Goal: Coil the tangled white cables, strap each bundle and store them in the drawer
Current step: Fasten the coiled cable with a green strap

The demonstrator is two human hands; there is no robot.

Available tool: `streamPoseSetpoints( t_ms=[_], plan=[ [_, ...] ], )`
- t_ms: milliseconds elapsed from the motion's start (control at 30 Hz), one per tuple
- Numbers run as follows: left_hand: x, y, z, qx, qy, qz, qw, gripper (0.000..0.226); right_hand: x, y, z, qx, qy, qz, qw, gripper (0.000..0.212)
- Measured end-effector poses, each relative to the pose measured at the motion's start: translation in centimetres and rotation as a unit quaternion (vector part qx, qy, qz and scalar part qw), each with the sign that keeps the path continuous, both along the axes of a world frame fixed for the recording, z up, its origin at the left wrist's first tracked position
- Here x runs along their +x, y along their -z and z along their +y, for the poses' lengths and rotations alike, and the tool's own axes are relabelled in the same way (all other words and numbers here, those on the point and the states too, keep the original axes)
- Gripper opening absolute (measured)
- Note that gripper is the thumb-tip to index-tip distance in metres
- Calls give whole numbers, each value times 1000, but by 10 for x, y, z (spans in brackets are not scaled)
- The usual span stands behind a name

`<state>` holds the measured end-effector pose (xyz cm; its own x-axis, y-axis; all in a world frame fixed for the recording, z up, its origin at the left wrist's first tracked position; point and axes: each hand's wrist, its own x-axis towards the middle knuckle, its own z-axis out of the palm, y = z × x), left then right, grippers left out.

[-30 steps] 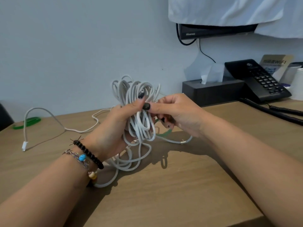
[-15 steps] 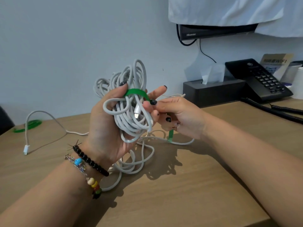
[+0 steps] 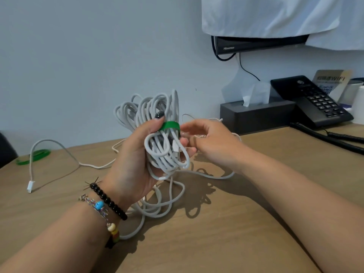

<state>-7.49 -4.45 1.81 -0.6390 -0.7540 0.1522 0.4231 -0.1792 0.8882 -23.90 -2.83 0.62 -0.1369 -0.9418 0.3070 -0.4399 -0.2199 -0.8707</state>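
**Bundle held over the desk, strap round its middle**

The desk (image 3: 226, 233) runs from the near edge to the wall, with bare wood in front of and to the right of the hands. At the far right stand a tissue box (image 3: 256, 115) and a phone (image 3: 313, 101), whose coiled cord (image 3: 334, 138) lies along the far-right edge. At the far left a second green strap (image 3: 33, 156) lies on the wood, near a loose cable end with its plug (image 3: 30, 186) resting on the desk.

The left hand (image 3: 134, 160) grips the bundle (image 3: 163, 138) of white cable above the desk, fingers curled behind it and the thumb pressing the green strap (image 3: 170, 126) that wraps the coils. More loops trail from the bundle down onto the wood below the hand.

The right hand (image 3: 212, 140) is just right of the bundle, its fingers curled toward the strap's right side; whether they pinch the strap or only touch the cable cannot be told, since the fingertips are blurred.
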Motion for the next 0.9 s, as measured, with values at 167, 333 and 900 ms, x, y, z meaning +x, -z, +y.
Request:
streamPoseSetpoints(
  t_ms=[167,333,900],
  plan=[
    [3,2,-10,-31,-63,-36,997,23,10,2,10,-123,-2,-28,992,32],
    [5,10,-19,-130,-128,-63,981,26,36,7,17,-40,-114,39,992,37],
    [-14,18,-6,-237,-216,-196,927,33,41,18,10,-98,27,95,990,69]
  ],
)
